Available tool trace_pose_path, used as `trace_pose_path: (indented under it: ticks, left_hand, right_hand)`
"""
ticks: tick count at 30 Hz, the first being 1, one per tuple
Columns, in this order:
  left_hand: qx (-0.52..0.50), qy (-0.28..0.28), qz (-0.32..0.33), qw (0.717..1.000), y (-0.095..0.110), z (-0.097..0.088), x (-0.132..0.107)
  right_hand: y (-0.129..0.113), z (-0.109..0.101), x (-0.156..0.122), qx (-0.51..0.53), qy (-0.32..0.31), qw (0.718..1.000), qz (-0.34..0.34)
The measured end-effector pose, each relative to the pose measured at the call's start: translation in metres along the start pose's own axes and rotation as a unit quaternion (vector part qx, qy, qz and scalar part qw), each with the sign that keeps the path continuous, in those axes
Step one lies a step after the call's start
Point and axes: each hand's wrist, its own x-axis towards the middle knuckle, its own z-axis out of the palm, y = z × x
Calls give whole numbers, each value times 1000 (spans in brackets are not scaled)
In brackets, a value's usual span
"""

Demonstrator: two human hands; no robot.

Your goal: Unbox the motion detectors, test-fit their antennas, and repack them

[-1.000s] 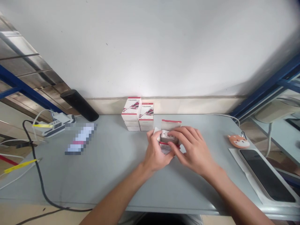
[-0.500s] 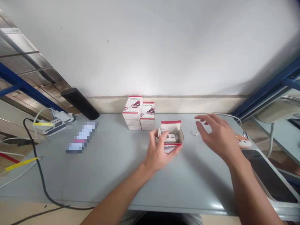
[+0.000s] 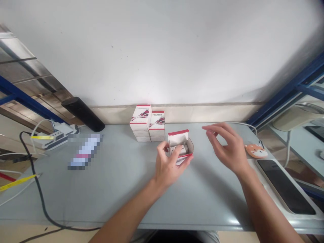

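My left hand (image 3: 167, 165) is closed around a small red-and-white cardboard box (image 3: 187, 157), whose lid flap (image 3: 178, 136) stands up. One of its fingers reaches over the front edge and touches a white device (image 3: 182, 148) inside. To the right of the box, my right hand (image 3: 229, 146) hovers above the table with thumb and forefinger drawn together in a pinch. Whatever lies between those fingertips, if anything, is too small to make out. Behind the box several closed boxes (image 3: 140, 116) of the same print stand stacked by the wall.
A phone with a blurred screen (image 3: 86, 150), a power strip (image 3: 60, 136) and a black cylinder (image 3: 83, 114) are on the left, near a black cable (image 3: 40, 192). At right lie a dog-face case (image 3: 257, 151) and a dark-screened phone (image 3: 286, 187).
The right hand has moved slightly left, its thumb and forefinger closer together. A small white piece seen beside it is out of sight now. The device in the box sits at a different tilt.
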Motion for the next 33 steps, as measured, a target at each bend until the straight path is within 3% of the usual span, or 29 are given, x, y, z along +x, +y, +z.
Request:
trace_pose_path:
  ticks: [2,4,6,12,22,29,33]
  left_hand:
    - [2,-2,2,1000,0,0,-1]
    - [2,-2,6,1000,0,1,-2]
    - [1,-1,7,1000,1,2,-3]
    - [16,6,7,1000,5,2,-2]
    - [20,5,19,1000,8,-1,0]
    - [10,0,1,1000,7,0,-2]
    - [-10,5,-22,1000,5,1,-3]
  right_hand:
    - [-29,2,-5,44,52,994,-80]
    - [-47,10,-11,35,42,987,-153]
    - [-53,20,-15,-9,27,984,-177]
    - [-44,29,-15,-73,27,993,-93]
    - [-46,17,-15,-75,-42,992,-95]
    - [-37,9,-13,-92,-123,976,-152]
    - [-32,6,-12,-57,-107,984,-128]
